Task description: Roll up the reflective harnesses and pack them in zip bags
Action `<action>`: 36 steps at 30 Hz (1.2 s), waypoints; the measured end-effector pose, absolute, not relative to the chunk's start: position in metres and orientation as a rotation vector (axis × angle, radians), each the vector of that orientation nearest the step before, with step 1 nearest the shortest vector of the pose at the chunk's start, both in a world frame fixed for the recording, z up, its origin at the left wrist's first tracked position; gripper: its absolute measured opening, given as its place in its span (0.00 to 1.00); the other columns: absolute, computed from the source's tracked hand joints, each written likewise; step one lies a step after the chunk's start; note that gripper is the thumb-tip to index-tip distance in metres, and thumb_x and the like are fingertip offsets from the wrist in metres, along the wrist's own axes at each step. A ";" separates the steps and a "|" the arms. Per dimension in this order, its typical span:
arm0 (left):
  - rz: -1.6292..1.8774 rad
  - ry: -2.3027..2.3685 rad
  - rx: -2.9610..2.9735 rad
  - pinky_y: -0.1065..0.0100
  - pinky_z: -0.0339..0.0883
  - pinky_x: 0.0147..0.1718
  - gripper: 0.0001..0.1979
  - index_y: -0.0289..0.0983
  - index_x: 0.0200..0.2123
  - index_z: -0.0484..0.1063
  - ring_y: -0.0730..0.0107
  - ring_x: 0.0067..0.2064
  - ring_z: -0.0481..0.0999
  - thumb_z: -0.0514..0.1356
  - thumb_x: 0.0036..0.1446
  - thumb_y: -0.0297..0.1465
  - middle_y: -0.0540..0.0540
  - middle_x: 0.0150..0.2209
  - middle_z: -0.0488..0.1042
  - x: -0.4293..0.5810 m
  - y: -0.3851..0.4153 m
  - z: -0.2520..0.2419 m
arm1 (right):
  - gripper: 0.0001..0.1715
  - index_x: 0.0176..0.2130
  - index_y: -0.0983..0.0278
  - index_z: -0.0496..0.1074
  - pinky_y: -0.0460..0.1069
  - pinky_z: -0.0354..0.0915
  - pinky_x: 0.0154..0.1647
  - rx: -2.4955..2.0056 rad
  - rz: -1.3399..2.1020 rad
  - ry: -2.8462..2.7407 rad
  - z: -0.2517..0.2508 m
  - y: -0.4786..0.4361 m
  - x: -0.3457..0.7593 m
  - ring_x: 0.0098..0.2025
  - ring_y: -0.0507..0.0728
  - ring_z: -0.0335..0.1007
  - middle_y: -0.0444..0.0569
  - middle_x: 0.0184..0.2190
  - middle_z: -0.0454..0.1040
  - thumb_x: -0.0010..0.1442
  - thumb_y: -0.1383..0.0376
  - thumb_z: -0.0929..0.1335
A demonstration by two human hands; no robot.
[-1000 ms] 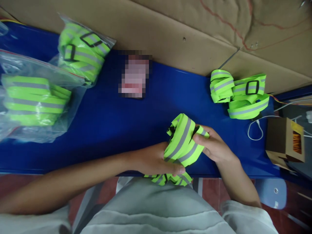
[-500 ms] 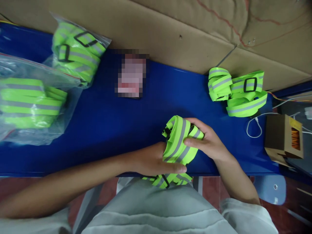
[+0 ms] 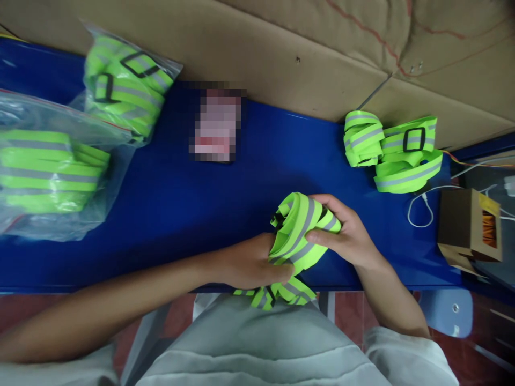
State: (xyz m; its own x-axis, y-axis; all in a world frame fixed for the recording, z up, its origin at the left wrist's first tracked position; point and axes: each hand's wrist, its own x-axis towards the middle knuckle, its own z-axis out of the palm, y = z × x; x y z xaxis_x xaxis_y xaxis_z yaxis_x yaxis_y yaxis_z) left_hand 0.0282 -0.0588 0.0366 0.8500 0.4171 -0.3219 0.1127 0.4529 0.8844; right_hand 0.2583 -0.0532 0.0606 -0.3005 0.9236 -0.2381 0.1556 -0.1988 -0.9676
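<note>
The roll (image 3: pixel 303 228) of green strap is at the table's (image 3: pixel 181 214) near edge, in both hands. The left hand (image 3: pixel 251 265) wraps its 8 o'clock side, thumb pressed over the front, fingers mostly hidden behind. The right hand (image 3: pixel 344 233) is closed to the roll's thickness at 3 o'clock, thumb in front and fingers behind. A loose end (image 3: pixel 295 292) lies at 6 o'clock, by the lap.

To handle it well, I would keep the layers flat, grey stripe outward, with 1 thumb always pressing so nothing springs open; the loose end looks apt to twist or snag.

At 1 to 2 o'clock sit 2 more bundles (image 3: pixel 408 155), unbagged; at 9 to 11 o'clock, 2 clear bags (image 3: pixel 129 88) of strap.

No writing can be read: the phone-like item (image 3: pixel 217 123) at 11 o'clock is pixelated (any text is lost), and the yellow patch (image 3: pixel 488 203) on the box (image 3: pixel 458 222) at 3 o'clock is too small.
</note>
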 end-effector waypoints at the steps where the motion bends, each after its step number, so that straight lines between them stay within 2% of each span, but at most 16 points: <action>1: 0.181 0.549 1.118 0.69 0.66 0.34 0.10 0.35 0.41 0.72 0.66 0.34 0.73 0.61 0.62 0.35 0.49 0.32 0.74 0.028 -0.058 0.037 | 0.26 0.50 0.56 0.76 0.46 0.72 0.42 -1.297 1.591 -1.400 0.061 -0.053 0.259 0.41 0.54 0.77 0.42 0.43 0.80 0.53 0.64 0.81; 3: 0.164 0.564 1.192 0.67 0.68 0.36 0.11 0.34 0.42 0.73 0.65 0.37 0.74 0.61 0.62 0.37 0.48 0.35 0.76 0.028 -0.057 0.037 | 0.24 0.49 0.56 0.77 0.45 0.71 0.39 -1.281 1.714 -1.284 0.062 -0.053 0.261 0.38 0.52 0.76 0.41 0.39 0.79 0.53 0.65 0.81; 6: 0.183 0.528 1.239 0.64 0.71 0.46 0.15 0.35 0.44 0.75 0.59 0.46 0.77 0.63 0.62 0.41 0.45 0.43 0.80 0.029 -0.054 0.038 | 0.22 0.48 0.57 0.77 0.45 0.72 0.37 -1.242 1.956 -1.026 0.060 -0.052 0.263 0.35 0.52 0.77 0.42 0.38 0.79 0.54 0.63 0.80; 11: 0.232 0.482 1.262 0.62 0.71 0.53 0.15 0.35 0.46 0.76 0.57 0.52 0.78 0.65 0.63 0.41 0.44 0.46 0.81 0.029 -0.052 0.041 | 0.25 0.51 0.59 0.77 0.47 0.74 0.37 -1.248 2.103 -0.916 0.056 -0.052 0.259 0.35 0.54 0.79 0.46 0.39 0.81 0.58 0.52 0.78; 14: 0.289 0.465 1.312 0.61 0.67 0.58 0.14 0.36 0.49 0.76 0.57 0.54 0.77 0.64 0.65 0.38 0.43 0.52 0.80 0.028 -0.053 0.044 | 0.23 0.52 0.59 0.78 0.45 0.71 0.35 -1.324 1.925 -1.175 0.055 -0.055 0.252 0.36 0.54 0.78 0.47 0.39 0.81 0.66 0.48 0.71; 18: 0.300 0.473 1.336 0.64 0.69 0.54 0.13 0.33 0.46 0.75 0.61 0.48 0.76 0.63 0.65 0.37 0.44 0.45 0.80 0.028 -0.054 0.046 | 0.21 0.58 0.57 0.75 0.51 0.72 0.52 -1.346 1.400 -1.653 0.053 -0.059 0.246 0.51 0.57 0.76 0.50 0.53 0.78 0.69 0.55 0.70; 21: 0.337 0.533 1.345 0.64 0.68 0.53 0.10 0.34 0.42 0.74 0.61 0.48 0.75 0.63 0.64 0.36 0.46 0.43 0.78 0.029 -0.053 0.046 | 0.17 0.56 0.57 0.76 0.54 0.70 0.56 -1.264 1.215 -1.843 0.054 -0.058 0.248 0.52 0.58 0.75 0.51 0.51 0.78 0.72 0.57 0.66; 23: 0.330 0.541 1.351 0.64 0.69 0.51 0.11 0.34 0.42 0.73 0.61 0.47 0.75 0.62 0.65 0.37 0.46 0.42 0.78 0.029 -0.052 0.045 | 0.21 0.59 0.58 0.74 0.56 0.70 0.58 -1.149 1.290 -1.963 0.056 -0.058 0.252 0.56 0.60 0.75 0.53 0.53 0.77 0.73 0.54 0.64; 25: 0.313 0.553 1.362 0.63 0.69 0.48 0.12 0.34 0.44 0.73 0.61 0.45 0.76 0.60 0.66 0.38 0.46 0.41 0.78 0.030 -0.052 0.043 | 0.32 0.65 0.60 0.68 0.58 0.68 0.62 -1.075 1.352 -2.071 0.059 -0.059 0.253 0.61 0.63 0.72 0.57 0.60 0.73 0.68 0.49 0.69; 27: 0.315 0.552 1.396 0.63 0.69 0.48 0.13 0.34 0.44 0.73 0.60 0.46 0.75 0.60 0.67 0.39 0.45 0.43 0.78 0.030 -0.052 0.041 | 0.41 0.67 0.61 0.65 0.60 0.67 0.63 -1.111 1.357 -2.132 0.063 -0.063 0.249 0.63 0.65 0.70 0.60 0.63 0.70 0.62 0.48 0.74; 28: 0.314 0.541 1.421 0.63 0.69 0.48 0.12 0.34 0.44 0.73 0.60 0.46 0.75 0.60 0.66 0.39 0.44 0.43 0.77 0.030 -0.053 0.040 | 0.41 0.66 0.62 0.65 0.60 0.68 0.63 -1.161 1.340 -2.130 0.064 -0.066 0.247 0.62 0.65 0.71 0.60 0.62 0.71 0.61 0.50 0.75; 31: 0.284 0.476 1.469 0.64 0.67 0.50 0.12 0.33 0.43 0.74 0.59 0.49 0.75 0.62 0.65 0.37 0.42 0.46 0.77 0.029 -0.054 0.041 | 0.30 0.61 0.63 0.70 0.57 0.70 0.59 -1.237 1.311 -2.041 0.068 -0.072 0.239 0.57 0.62 0.74 0.58 0.56 0.74 0.64 0.57 0.74; 34: 0.272 0.469 1.388 0.65 0.67 0.52 0.14 0.32 0.49 0.74 0.59 0.52 0.75 0.63 0.65 0.35 0.41 0.51 0.77 0.030 -0.053 0.044 | 0.19 0.54 0.62 0.74 0.54 0.72 0.54 -1.198 1.330 -1.977 0.069 -0.072 0.237 0.52 0.60 0.76 0.55 0.51 0.77 0.65 0.61 0.73; 36: 0.254 0.470 1.280 0.66 0.69 0.51 0.14 0.32 0.48 0.74 0.60 0.50 0.77 0.63 0.65 0.36 0.42 0.48 0.79 0.031 -0.051 0.045 | 0.13 0.49 0.62 0.76 0.53 0.72 0.50 -1.202 1.344 -1.935 0.069 -0.069 0.239 0.49 0.59 0.77 0.53 0.48 0.79 0.66 0.61 0.73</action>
